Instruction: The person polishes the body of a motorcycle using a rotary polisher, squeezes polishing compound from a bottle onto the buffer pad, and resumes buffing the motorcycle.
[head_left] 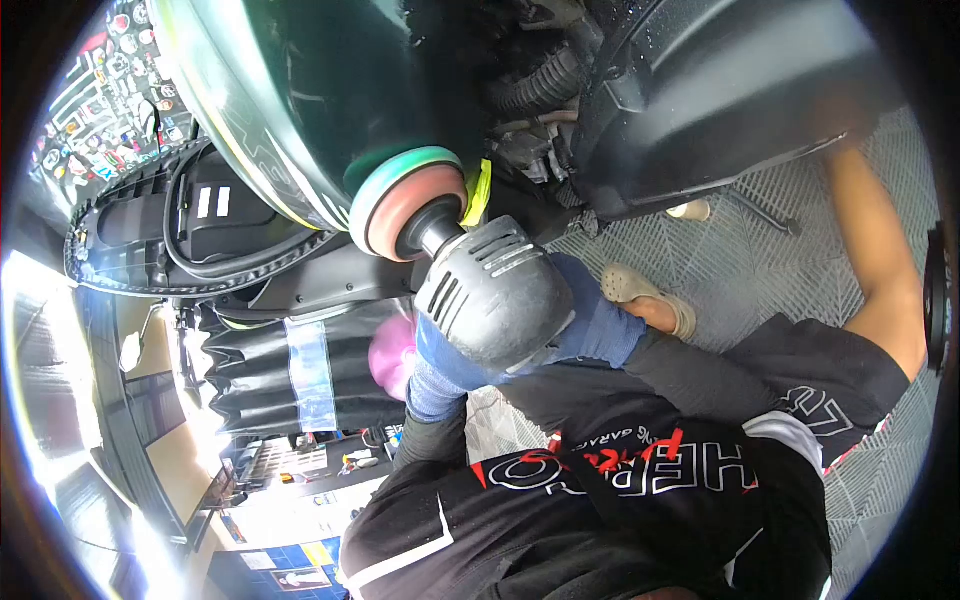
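A black polisher (495, 295) with a ribbed, vented head is in front of me. Its round pad, a reddish disc with a teal face (412, 195), lies against a glossy dark green motorcycle panel (330, 90). Blue gloves cover both my hands. My left hand (445, 360) is wrapped round the polisher from the left and below. On the other side, my right hand (595, 315) grips its body. The polisher hides most of the fingers of both hands. A yellow-green strip (480, 193) shows beside the pad.
A black motorcycle fairing (720, 90) rises at the upper right. A co-worker's bare arm (875, 225) reaches toward it. A foot in a beige clog (650, 298) stands on the grey grid floor (770, 265). A tyre (90, 240) and a pink round object (393, 357) are at left.
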